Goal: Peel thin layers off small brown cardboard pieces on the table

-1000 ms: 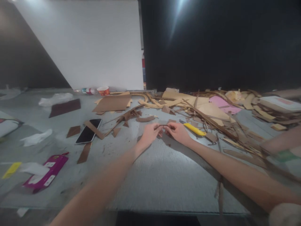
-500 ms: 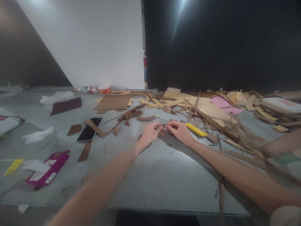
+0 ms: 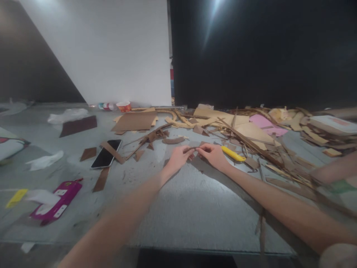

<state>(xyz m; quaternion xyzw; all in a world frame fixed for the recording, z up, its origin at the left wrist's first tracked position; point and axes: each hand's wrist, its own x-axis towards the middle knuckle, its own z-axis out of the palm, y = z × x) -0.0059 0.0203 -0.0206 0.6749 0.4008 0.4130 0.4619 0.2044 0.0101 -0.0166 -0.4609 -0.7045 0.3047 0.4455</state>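
Between my two hands, just above the middle of the table, is a thin dark brown strip [image 3: 193, 148], which looks like leather or card. My left hand [image 3: 179, 156] pinches one end of it between thumb and fingers. The other end is pinched by my right hand [image 3: 213, 154], and the fingertips of both hands are close together. Right beside my right hand lies a yellow utility knife [image 3: 233, 153]. Several brown scraps [image 3: 173, 140] lie just beyond my fingers. Most of the strip is hidden by the fingers.
Left of my hands lies a phone [image 3: 103, 158] with a brown strip across it. A magenta tissue pack [image 3: 60, 201] sits farther left. Brown sheets [image 3: 135, 121] and a red cup [image 3: 124, 106] are at the back. Offcuts pile up at right, near another person's arm [image 3: 336, 167].
The view has shifted slightly. My hands stay nearly in place, the fingertips drawing a little closer together on the strip.
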